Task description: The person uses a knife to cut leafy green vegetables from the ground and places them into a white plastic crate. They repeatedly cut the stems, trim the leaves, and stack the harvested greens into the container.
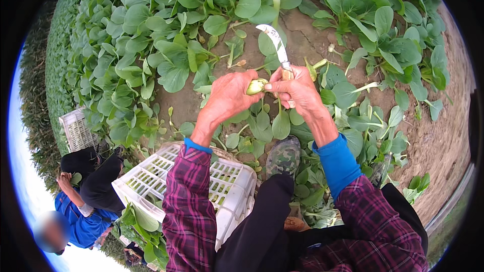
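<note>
My left hand (234,90) is closed around a small head of leafy greens, resembling pak choi, and its pale green base (256,86) shows past the fingers. The leaf end is hidden by the hand. A curved harvesting knife (278,43) with a wooden handle sits in my right hand (298,87), its blade pointing up and away from the greens. The right thumb and fingertip touch the base of the greens, and a leaf (281,124) hangs just below that hand. Soil with cut leaves lies beneath both hands.
Rows of growing greens (132,45) spread ahead and left. A white plastic crate (234,185) with greens inside stands by my left arm. Trimmed leaves (363,121) litter the ground near my camouflage shoe (283,156). Another person (83,215) crouches at left, near a second crate (78,130).
</note>
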A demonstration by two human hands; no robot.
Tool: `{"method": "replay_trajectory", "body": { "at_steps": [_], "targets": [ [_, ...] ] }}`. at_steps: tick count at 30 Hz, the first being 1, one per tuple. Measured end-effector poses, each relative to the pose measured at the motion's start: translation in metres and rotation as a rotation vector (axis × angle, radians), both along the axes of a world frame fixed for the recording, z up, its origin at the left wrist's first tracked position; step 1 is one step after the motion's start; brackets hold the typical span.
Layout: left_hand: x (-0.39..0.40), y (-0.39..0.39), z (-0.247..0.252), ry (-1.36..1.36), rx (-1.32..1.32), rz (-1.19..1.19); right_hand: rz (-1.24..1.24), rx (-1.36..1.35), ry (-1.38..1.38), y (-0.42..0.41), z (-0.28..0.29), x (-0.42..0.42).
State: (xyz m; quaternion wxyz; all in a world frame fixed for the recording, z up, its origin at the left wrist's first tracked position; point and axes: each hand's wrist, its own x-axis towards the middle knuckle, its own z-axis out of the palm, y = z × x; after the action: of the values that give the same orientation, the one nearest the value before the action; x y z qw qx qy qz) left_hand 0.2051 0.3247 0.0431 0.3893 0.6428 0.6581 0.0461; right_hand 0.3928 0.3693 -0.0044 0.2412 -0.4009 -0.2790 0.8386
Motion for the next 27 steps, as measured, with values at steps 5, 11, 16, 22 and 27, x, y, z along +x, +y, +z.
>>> {"method": "replay_trajectory", "body": {
  "at_steps": [5,11,16,22,27],
  "targets": [
    [0.0,-0.004,-0.001,0.002,-0.066,0.003,0.001,0.004,-0.014,-0.006,-0.001,-0.003],
    [-0.043,-0.002,-0.018,-0.146,-0.086,0.209,0.068,0.052,-0.082,-0.025,-0.003,0.007],
    [-0.045,-0.008,-0.008,-0.754,-0.244,0.696,0.075,0.429,-0.438,-0.015,-0.001,0.013],
    [-0.058,-0.015,-0.011,-0.875,-0.076,0.825,-0.058,0.557,-0.449,-0.018,0.007,0.004],
    [-0.069,-0.013,-0.004,-0.964,-0.118,0.88,0.034,0.415,-0.335,-0.03,-0.003,0.001]
  ]
}}
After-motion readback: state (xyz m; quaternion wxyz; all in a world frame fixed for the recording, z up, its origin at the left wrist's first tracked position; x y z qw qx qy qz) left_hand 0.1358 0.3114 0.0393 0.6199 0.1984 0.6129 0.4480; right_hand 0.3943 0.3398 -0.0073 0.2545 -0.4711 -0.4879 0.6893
